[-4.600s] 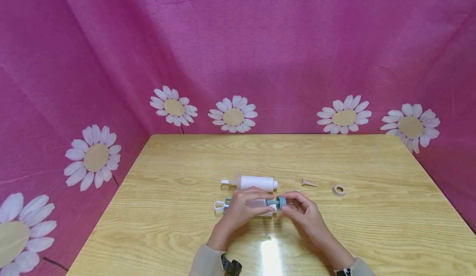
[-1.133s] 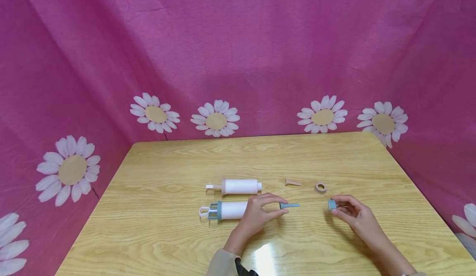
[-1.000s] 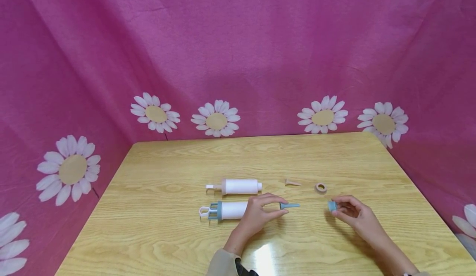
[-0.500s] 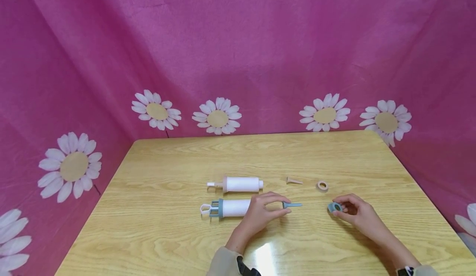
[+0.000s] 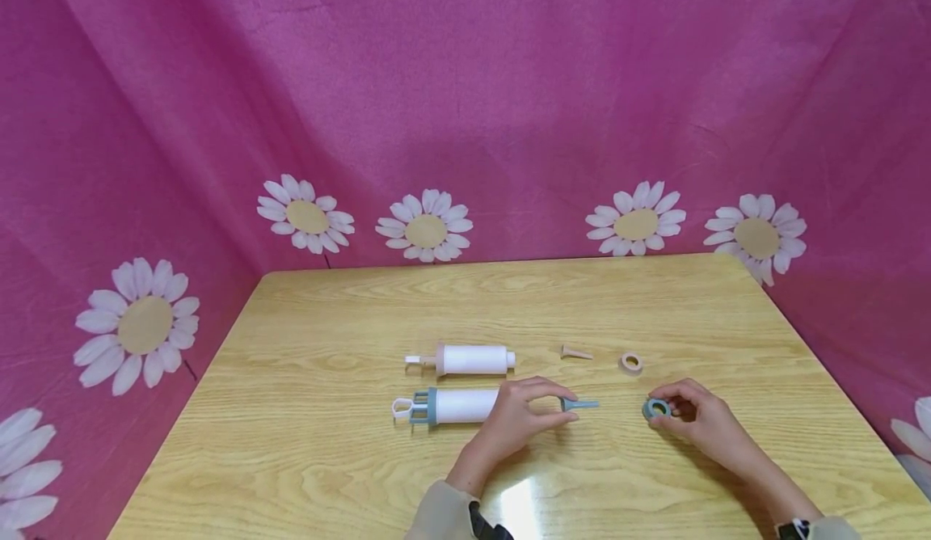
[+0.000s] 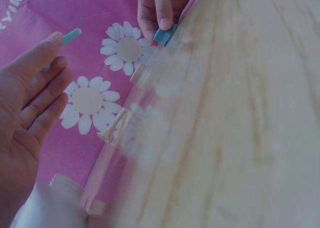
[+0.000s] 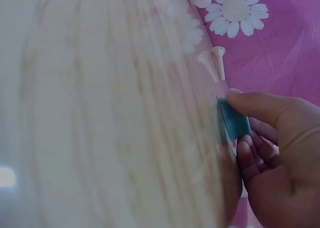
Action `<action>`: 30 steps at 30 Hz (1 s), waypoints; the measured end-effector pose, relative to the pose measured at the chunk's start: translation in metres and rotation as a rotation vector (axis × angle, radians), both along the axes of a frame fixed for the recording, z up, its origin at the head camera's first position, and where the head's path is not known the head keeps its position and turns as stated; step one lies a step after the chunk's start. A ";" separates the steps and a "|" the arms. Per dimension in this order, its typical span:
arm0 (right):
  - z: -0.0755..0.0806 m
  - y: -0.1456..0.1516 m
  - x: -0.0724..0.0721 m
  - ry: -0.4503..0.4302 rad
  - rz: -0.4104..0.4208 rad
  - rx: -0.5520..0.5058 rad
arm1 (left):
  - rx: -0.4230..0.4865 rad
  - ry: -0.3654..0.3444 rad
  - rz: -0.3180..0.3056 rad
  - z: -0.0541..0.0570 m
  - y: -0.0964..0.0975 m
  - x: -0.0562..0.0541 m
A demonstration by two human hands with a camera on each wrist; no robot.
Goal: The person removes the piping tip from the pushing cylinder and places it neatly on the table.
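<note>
My left hand [image 5: 518, 412] pinches a small blue-green nozzle [image 5: 580, 404] by its wide end, its thin tip pointing right; the left wrist view shows the nozzle [image 6: 73, 35] above the table. Farther right, my right hand [image 5: 701, 416] holds a blue-green ring cap [image 5: 648, 413] between thumb and fingers, its hole facing up. In the right wrist view the cap [image 7: 235, 119] sits at the table surface. Left of my left hand lies a white tube with a blue-green collar and white pull handle [image 5: 465, 406]; the hand hides its right end.
Behind lies a second white tube with a beige collar [image 5: 473, 360]. A beige nozzle [image 5: 577, 353] and a beige ring cap [image 5: 630, 364] lie to its right. All rest on a wooden table [image 5: 327, 322] with a pink flowered cloth [image 5: 509, 120] behind it.
The blue-green cap and nozzle, together near the tube earlier, are now apart, one in each hand. My right hand has tipped the cap hole-up and lowered it; the left moved slightly right.
</note>
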State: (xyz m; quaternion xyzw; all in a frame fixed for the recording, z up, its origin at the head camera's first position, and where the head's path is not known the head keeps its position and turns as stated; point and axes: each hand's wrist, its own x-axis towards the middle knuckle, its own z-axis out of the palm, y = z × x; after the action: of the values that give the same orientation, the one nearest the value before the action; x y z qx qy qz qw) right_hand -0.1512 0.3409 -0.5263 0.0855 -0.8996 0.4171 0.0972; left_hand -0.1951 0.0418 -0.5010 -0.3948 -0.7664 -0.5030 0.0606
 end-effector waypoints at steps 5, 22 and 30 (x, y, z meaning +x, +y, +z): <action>-0.002 0.001 -0.001 0.036 0.004 0.021 | -0.028 0.045 -0.011 0.002 0.006 0.000; -0.002 0.001 0.000 0.049 0.015 0.022 | -0.362 -0.072 0.051 0.006 0.035 0.000; -0.004 0.002 0.002 0.012 0.004 0.025 | -0.463 -0.127 0.079 0.006 0.041 0.000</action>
State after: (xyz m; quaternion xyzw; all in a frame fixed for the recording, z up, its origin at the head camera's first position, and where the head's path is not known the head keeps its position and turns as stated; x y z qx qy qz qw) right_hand -0.1497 0.3426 -0.5300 0.0911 -0.9039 0.4056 0.1008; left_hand -0.1948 0.0826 -0.4947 -0.3357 -0.8783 -0.3350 -0.0603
